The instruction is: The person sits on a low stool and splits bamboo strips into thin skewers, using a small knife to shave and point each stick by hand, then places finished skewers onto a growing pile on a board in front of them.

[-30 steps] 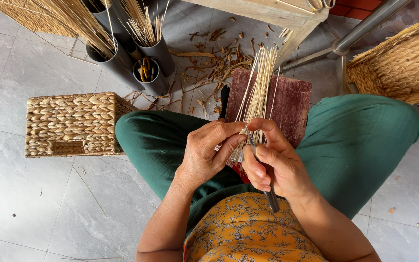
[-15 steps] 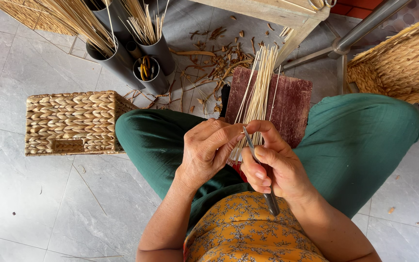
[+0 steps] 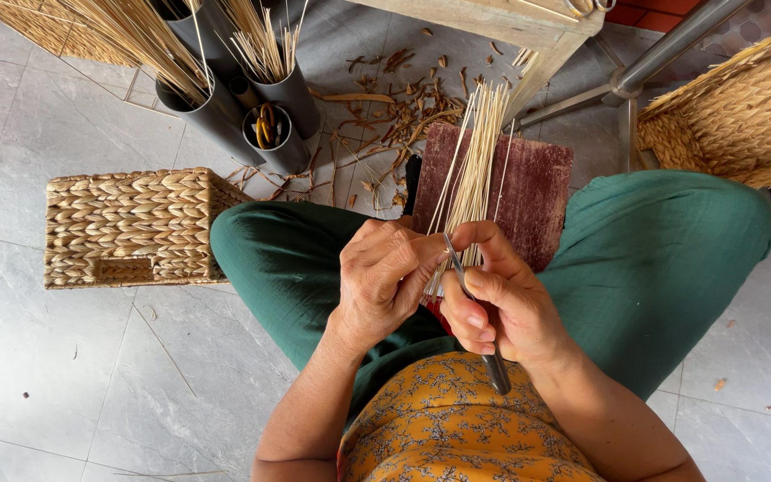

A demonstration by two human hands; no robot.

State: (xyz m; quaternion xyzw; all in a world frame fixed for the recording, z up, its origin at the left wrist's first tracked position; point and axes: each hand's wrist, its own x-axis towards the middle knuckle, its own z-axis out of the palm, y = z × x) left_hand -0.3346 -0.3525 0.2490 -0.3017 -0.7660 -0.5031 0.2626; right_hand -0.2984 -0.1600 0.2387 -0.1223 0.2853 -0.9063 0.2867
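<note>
She sat with a bundle of thin pale sticks (image 3: 473, 178) fanned up over her lap. Her left hand (image 3: 385, 281) was closed around its lower end, and her right hand (image 3: 501, 303) gripped a slim metal tool (image 3: 475, 312) (tip against the sticks). A woven basket (image 3: 127, 228) sat beside her knee.

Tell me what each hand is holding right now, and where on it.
The left hand grips the bundle of thin pale sticks at its lower end. The right hand holds a slim metal tool around its middle.
</note>
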